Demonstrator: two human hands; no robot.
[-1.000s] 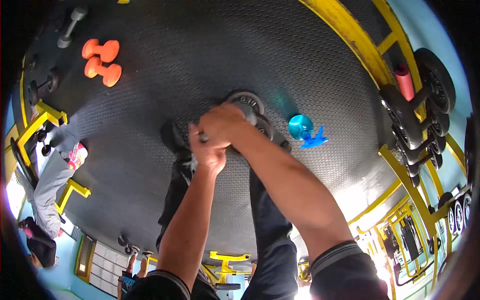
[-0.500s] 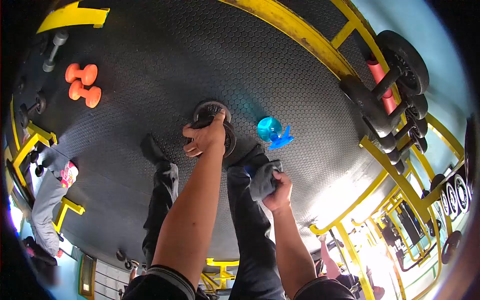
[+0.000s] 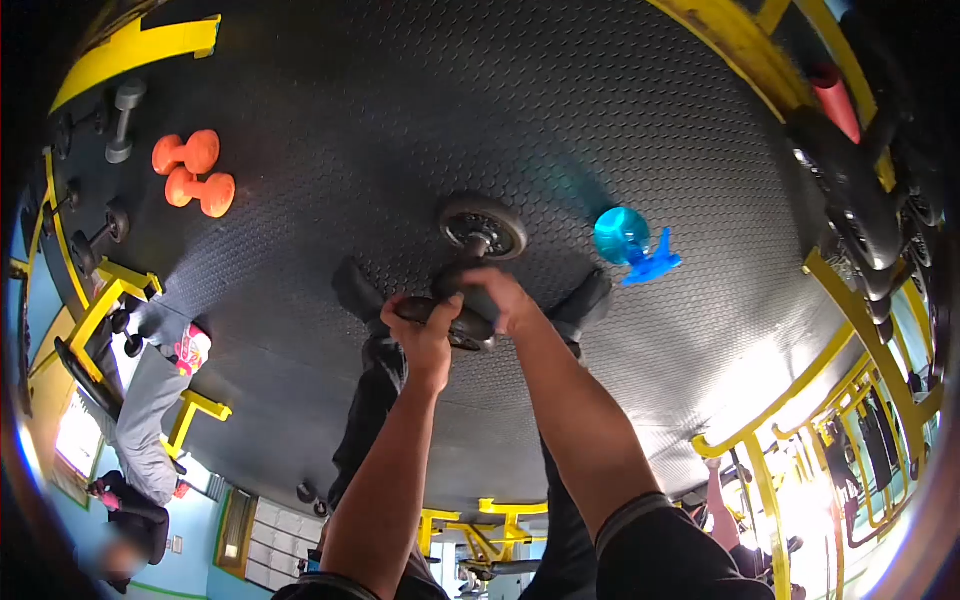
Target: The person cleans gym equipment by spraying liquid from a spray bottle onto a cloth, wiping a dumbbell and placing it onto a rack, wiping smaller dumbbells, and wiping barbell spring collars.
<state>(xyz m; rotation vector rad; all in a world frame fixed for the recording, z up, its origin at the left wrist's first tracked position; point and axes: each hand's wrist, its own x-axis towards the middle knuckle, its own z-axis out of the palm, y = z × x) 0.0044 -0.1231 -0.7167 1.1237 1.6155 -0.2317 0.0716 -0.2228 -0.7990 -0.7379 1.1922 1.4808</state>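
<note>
near plate (image 3: 472,325) gripped by left hand (image 3: 427,352); right hand (image 3: 512,300) set against plates, its closure not determinable. far plate (image 3: 508,228) seen beyond both hands, on floor (image 3: 270,350). plate handling under way; steady two-sided support judged necessary.

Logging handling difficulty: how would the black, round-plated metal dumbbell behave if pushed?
The dumbbell would probably roll, as its plates are circular. It looks stiff, with a bar between its ends, and likely heavy, given the thick plates.

A black dumbbell (image 3: 478,247) with round plates (image 3: 498,225) at both ends points forward between the feet (image 3: 585,300).
</note>
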